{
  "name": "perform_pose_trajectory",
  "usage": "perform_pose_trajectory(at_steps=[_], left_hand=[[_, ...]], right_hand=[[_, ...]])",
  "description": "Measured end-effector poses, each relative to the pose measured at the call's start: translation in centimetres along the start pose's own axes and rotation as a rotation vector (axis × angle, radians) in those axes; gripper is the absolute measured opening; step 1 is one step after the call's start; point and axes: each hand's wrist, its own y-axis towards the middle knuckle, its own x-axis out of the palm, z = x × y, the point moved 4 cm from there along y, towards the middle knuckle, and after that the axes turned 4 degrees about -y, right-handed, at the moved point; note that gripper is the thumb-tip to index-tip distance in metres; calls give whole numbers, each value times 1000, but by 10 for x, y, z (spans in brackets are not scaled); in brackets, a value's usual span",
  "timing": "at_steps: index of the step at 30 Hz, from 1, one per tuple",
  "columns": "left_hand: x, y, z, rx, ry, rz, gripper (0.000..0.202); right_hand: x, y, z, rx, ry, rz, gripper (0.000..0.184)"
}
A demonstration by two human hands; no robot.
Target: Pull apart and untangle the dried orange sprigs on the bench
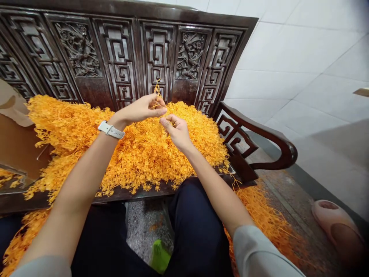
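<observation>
dark carved wooden settee (121,50) bears a heap of orange plastic sprigs (138,154) on its seat, over which the left hand (142,109) pinches one orange sprig (157,94) upright in its fingers, the right hand (177,130) just beside, fingers pinched narrow.

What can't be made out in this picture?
Head view:
Bench seat: buried under orange sprigs.
Cardboard box: cut off by left edge.
Green thing: half hidden by a leg.
Sprig in left hand: shape too fine.
Right hand: fingers too small to show any grip.
</observation>
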Motion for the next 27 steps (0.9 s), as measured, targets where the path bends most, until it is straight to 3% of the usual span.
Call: perform_pose_trajectory(at_steps=[4,10,13,17,22,24,27], left_hand=[[10,6,-5,57,-209,180,40],[-12,10,-8,200,-425,531,44],[-15,10,-17,174,-423,667,49],[-6,9,-21,133,-397,719,48],[0,15,-12,271,-375,734,47],[-15,16,-14,329,-362,798,46],[-64,7,-29,308,-374,1038,52]], right_hand=[[1,-1,2,50,28,-64,56],[11,-7,0,160,97,-149,63],[22,-11,-4,191,51,-149,66],[27,-15,-18,164,-81,-90,70],[22,-24,-31,150,-162,-70,68],[26,-36,-42,159,-146,-115,66],[49,-65,-73,42,-174,-412,62]])
